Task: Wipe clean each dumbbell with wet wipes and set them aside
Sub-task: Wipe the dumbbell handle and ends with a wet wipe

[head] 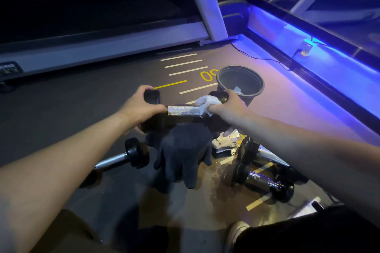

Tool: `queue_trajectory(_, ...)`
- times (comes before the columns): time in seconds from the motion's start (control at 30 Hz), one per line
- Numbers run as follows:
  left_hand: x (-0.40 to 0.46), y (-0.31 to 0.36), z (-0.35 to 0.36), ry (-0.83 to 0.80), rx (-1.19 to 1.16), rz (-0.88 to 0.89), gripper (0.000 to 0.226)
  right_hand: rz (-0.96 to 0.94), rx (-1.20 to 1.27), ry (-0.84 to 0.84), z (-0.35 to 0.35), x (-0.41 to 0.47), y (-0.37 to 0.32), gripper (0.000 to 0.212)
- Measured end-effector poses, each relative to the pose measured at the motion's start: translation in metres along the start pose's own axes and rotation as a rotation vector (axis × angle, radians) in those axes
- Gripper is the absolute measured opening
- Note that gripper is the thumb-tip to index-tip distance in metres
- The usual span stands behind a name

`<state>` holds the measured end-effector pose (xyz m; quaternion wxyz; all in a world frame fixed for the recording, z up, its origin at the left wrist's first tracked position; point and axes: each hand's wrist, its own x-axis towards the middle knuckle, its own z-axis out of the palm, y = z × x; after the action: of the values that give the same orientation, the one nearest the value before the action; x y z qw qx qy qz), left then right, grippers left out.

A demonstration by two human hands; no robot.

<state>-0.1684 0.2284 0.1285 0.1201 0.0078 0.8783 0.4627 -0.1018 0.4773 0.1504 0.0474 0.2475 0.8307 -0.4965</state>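
Observation:
A black-headed dumbbell with a knurled silver handle [182,110] is held level above the floor. My left hand [141,107] grips its left head. My right hand [228,107] presses a crumpled white wet wipe [207,103] against the right end of the handle. Under it lies a dark cloth [183,156]. One more dumbbell [123,157] rests on the floor at the left. Another dumbbell [265,181] lies at the right.
A dark round bin [240,82] with used wipes stands just beyond my right hand. A white wipe packet [226,141] lies beneath my right wrist. A treadmill [102,47] runs along the back, a blue-lit ledge [329,63] along the right. My shoe [236,232] shows at the bottom.

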Motion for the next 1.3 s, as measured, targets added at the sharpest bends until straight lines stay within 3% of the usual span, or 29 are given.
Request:
queue_trajectory(0.43,-0.018,-0.003,0.001,0.073,-0.042,0.044,0.072,-0.112,-0.014,0.06,0.008,-0.023,0.004,0.057)
queue_trajectory(0.73,-0.054,-0.019,-0.058,0.157,-0.074,-0.001,0.065,-0.279,-0.097,0.078,0.053,-0.032,-0.03,0.055)
queue_trajectory(1.07,-0.114,-0.098,-0.147,0.307,-0.078,-0.166,0.07,-0.35,-0.135,-0.133,0.17,-0.06,-0.071,0.062)
queue_trajectory(1.3,-0.135,-0.145,-0.167,0.267,-0.119,-0.284,0.068,-0.331,-0.128,-0.225,0.222,-0.078,-0.063,0.059)
